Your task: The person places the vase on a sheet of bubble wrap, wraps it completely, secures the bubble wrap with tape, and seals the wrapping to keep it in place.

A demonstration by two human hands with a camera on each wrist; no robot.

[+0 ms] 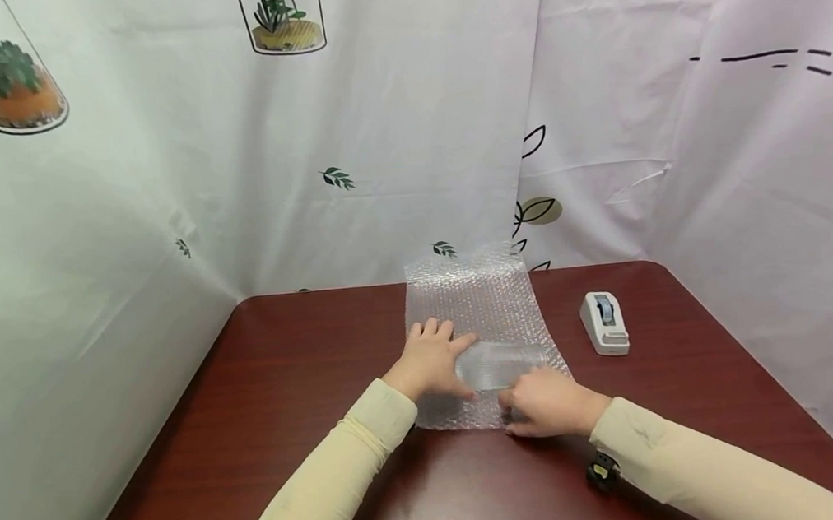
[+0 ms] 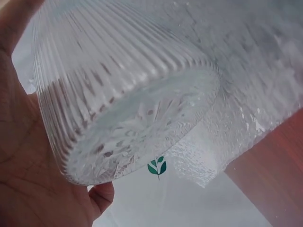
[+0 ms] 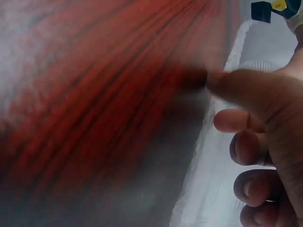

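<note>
A clear ribbed glass [image 1: 502,365] lies on its side on a sheet of bubble wrap [image 1: 475,300], its patterned base [image 2: 142,127] facing the left wrist camera. My left hand [image 1: 431,362] is at the base end, index finger and thumb spread to either side of it. My right hand [image 1: 548,401] is at the sheet's near right edge, over the other end of the glass. In the right wrist view its fingers [image 3: 248,146] curl above the wrap, with the thumb [image 3: 241,90] reaching past the edge. I cannot tell whether they pinch the wrap.
A white tape dispenser [image 1: 605,324] stands on the dark red table [image 1: 306,360], to the right of the wrap. The far end of the sheet rises against the white printed curtain [image 1: 375,131] behind the table. A dark wrist device [image 1: 602,471] hangs at the right cuff.
</note>
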